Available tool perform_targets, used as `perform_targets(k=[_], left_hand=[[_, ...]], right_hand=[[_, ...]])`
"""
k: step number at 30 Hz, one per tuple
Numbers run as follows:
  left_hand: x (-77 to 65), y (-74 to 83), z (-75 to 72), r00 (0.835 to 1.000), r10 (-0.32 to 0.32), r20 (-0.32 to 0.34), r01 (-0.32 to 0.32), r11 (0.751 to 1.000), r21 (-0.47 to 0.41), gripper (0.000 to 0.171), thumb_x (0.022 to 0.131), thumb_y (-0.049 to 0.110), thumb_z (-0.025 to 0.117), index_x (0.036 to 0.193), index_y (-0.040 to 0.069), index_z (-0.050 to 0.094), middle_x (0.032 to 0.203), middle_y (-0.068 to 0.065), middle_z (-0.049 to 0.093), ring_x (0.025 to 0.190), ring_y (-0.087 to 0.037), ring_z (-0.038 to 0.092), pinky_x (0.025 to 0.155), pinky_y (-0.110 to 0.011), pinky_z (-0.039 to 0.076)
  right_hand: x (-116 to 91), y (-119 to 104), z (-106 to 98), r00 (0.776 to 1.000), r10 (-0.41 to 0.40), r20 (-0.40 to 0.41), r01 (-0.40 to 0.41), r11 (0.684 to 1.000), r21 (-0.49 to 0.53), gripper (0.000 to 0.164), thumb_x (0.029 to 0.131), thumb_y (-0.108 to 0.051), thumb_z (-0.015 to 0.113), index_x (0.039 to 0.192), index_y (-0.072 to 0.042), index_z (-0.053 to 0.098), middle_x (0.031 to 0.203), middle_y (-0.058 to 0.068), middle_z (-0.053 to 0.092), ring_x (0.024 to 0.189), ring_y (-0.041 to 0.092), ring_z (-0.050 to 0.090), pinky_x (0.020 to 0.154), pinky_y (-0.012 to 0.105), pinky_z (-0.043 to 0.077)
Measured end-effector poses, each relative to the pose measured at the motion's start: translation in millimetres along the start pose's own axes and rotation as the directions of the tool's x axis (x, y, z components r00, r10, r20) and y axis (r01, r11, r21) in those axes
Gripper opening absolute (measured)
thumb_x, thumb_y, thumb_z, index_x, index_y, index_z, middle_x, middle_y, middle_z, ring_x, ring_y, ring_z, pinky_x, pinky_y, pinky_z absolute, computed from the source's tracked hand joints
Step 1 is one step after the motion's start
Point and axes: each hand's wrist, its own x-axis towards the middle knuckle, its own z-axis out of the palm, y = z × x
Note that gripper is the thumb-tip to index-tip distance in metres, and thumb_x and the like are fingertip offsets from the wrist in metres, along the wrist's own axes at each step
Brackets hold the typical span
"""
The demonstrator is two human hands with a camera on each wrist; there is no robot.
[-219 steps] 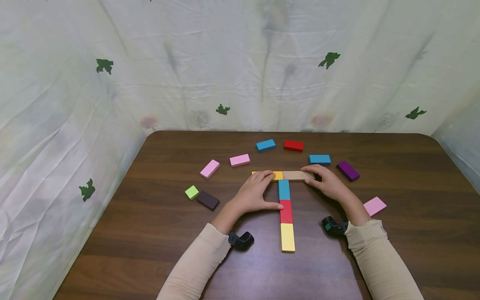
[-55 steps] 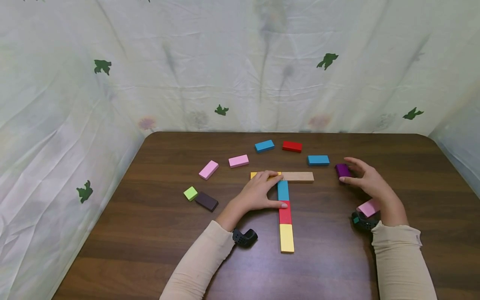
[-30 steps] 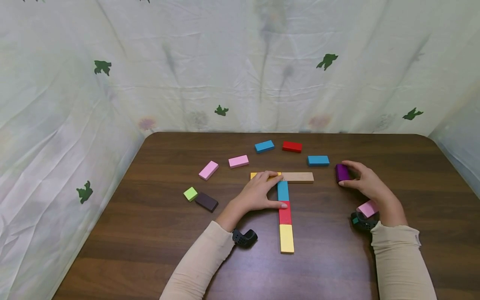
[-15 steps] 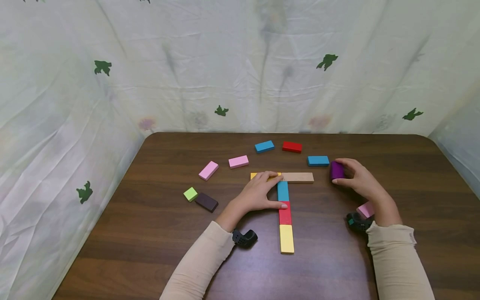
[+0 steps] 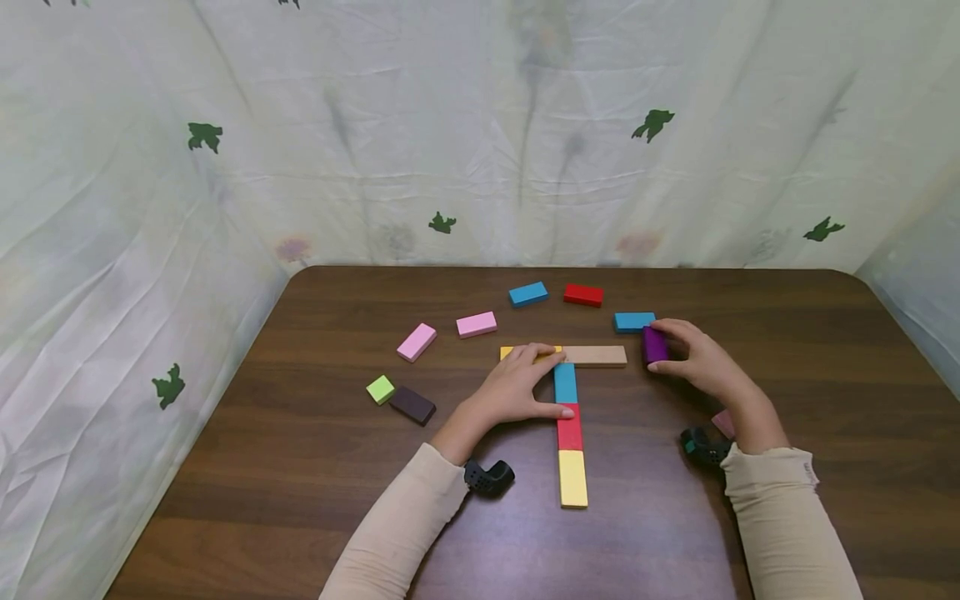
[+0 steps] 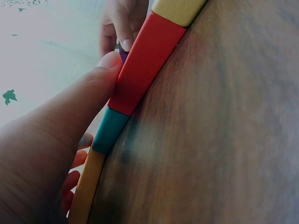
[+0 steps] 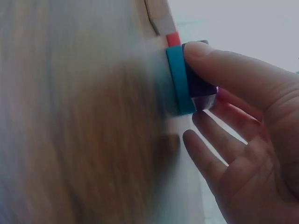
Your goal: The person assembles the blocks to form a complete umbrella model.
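My right hand (image 5: 701, 357) pinches a purple block (image 5: 654, 345) between thumb and fingertips, to the right of a T of flat blocks. In the right wrist view the purple block (image 7: 200, 77) shows raised off the table. My left hand (image 5: 517, 387) rests on the T: its fingers lie over the orange-yellow block (image 5: 506, 352) and partly hide it, its thumb touches the red block (image 5: 569, 433). The T's bar continues with a bare-wood block (image 5: 594, 357); its stem runs from a blue block (image 5: 566, 383) through the red one to a pale yellow block (image 5: 573, 479).
Behind the T lie two blue blocks (image 5: 528, 293), a red block (image 5: 583, 295) and two pink blocks (image 5: 476, 324). A lime block (image 5: 380, 390) and a dark block (image 5: 412, 406) sit at left. Another pink block (image 5: 723, 422) is mostly hidden by the right wrist.
The right hand has left the bare-wood block, gone right to the purple block, gripped it and brought it left, partly over a blue block in the head view. The left hand has stayed.
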Motion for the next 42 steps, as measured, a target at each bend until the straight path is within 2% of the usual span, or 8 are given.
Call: perform_targets(k=[8, 15, 23, 35, 42], left_hand=[[0.4, -1.0, 0.9, 1.000, 0.002, 0.001, -0.002, 1.000, 0.010, 0.088, 0.068, 0.070, 0.056, 0.139, 0.023, 0.034, 0.135, 0.002, 0.034, 0.122, -0.017, 0.028, 0.097, -0.035, 0.031], [0.7, -1.8, 1.8, 1.000, 0.005, -0.004, -0.005, 1.000, 0.011, 0.088, 0.068, 0.070, 0.055, 0.140, 0.023, 0.034, 0.135, 0.001, 0.034, 0.121, -0.017, 0.029, 0.097, -0.036, 0.031], [0.4, -1.7, 1.8, 1.000, 0.009, -0.002, -0.009, 1.000, 0.020, 0.088, 0.069, 0.070, 0.055, 0.140, 0.023, 0.034, 0.135, 0.001, 0.033, 0.122, -0.017, 0.028, 0.097, -0.035, 0.031], [0.7, -0.9, 0.9, 1.000, 0.003, -0.001, -0.003, 1.000, 0.010, 0.089, 0.068, 0.070, 0.055, 0.139, 0.022, 0.034, 0.135, 0.001, 0.033, 0.122, -0.017, 0.028, 0.097, -0.036, 0.031], [0.5, -1.2, 1.0, 1.000, 0.000, -0.002, 0.000, 1.000, 0.008, 0.088, 0.068, 0.070, 0.055, 0.139, 0.023, 0.034, 0.135, 0.002, 0.033, 0.122, -0.017, 0.028, 0.097, -0.036, 0.031]], right_hand=[[3, -1, 8, 1.000, -0.021, 0.014, 0.022, 0.999, -0.026, 0.066, 0.081, -0.017, 0.068, 0.134, 0.002, 0.034, 0.136, 0.026, 0.027, 0.120, 0.044, 0.032, 0.092, 0.054, 0.031], [5, -2, 12, 0.999, -0.028, 0.016, 0.029, 0.996, -0.085, 0.065, 0.081, -0.020, 0.068, 0.134, 0.000, 0.036, 0.136, 0.026, 0.028, 0.122, 0.043, 0.027, 0.093, 0.055, 0.027], [6, -2, 16, 1.000, -0.024, 0.010, 0.025, 0.994, -0.109, 0.063, 0.082, -0.017, 0.067, 0.134, 0.000, 0.036, 0.137, 0.026, 0.027, 0.121, 0.043, 0.028, 0.091, 0.056, 0.030], [10, -4, 22, 1.000, 0.002, -0.016, -0.004, 0.993, -0.118, 0.063, 0.083, -0.018, 0.066, 0.136, -0.002, 0.035, 0.139, 0.024, 0.027, 0.126, 0.043, 0.023, 0.097, 0.056, 0.023], [10, -5, 24, 1.000, -0.013, -0.028, 0.009, 0.992, -0.127, 0.063, 0.083, -0.016, 0.066, 0.136, -0.002, 0.036, 0.139, 0.023, 0.028, 0.126, 0.042, 0.023, 0.097, 0.055, 0.022]])
